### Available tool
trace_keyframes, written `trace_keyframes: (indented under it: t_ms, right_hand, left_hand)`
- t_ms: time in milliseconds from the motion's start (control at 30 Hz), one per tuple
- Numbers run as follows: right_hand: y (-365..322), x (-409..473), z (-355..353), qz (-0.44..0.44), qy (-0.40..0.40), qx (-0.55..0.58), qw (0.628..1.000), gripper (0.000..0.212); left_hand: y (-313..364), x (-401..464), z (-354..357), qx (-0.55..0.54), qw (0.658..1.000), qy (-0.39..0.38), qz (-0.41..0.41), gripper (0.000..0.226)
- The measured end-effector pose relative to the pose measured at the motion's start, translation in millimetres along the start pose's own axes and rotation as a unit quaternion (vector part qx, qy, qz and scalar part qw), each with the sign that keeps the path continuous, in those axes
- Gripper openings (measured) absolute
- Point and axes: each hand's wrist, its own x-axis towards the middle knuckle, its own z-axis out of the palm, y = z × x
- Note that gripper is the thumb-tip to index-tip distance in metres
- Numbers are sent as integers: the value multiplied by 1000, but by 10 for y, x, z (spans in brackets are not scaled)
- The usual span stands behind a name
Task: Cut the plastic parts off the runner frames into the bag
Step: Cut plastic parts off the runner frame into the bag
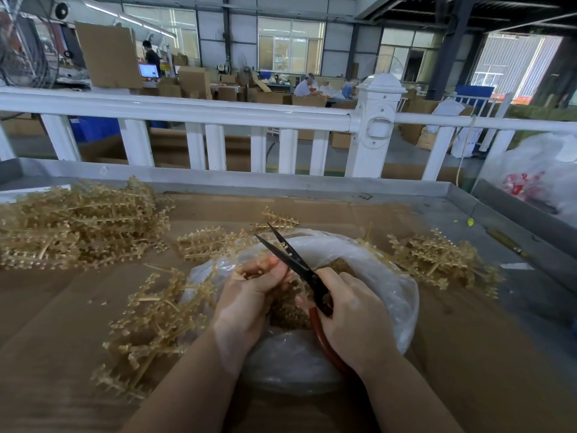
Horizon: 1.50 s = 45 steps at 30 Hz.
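Cardboard-covered table; left hand pinches one runner piece; right hand grips one scissors over bag.

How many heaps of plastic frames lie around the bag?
4: a big heap far left, one behind the bag, one at its left, one at its right. Some may be hidden.

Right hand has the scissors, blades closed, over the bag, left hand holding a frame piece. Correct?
Not quite: the scissors are open, their two black blades spread apart in a V above the bag. The rest holds: the right hand grips the scissors by the red handle, and the left hand holds a small frame piece over the bag. The head view shows it.
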Motion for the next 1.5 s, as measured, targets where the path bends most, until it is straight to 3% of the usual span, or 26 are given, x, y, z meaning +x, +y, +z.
trace_keyframes:
  t_ms: [200, 367, 600, 767, 1033, 1500]
  right_hand:
    - [-10, 13, -43, -7, -17, 16, 1000, 26]
    - [-28, 35, -66, -18, -28, 21, 999, 20]
    - [-48, 38, -69, -24, -9, 10, 1000, 13]
    - [-16, 14, -50, -17, -11, 8, 1000, 23]
    - [16, -5, -19, 0, -14, 1, 1000, 33]
    - [10, 14, -31, -10, -8, 14, 1000, 21]
  left_hand:
    - [-10, 16, 2, 30, 999, -18, 4, 22]
    - [21, -26, 8, 61, 998, -19, -1, 49]
    - [2, -42, 32, 29, 999, 18, 8, 10]
    - [33, -101, 68, 42, 999, 31, 1, 20]
    - [60, -147, 119, 40, 999, 36, 2, 62]
    - [65, -120, 100, 61, 998, 3, -29, 52]
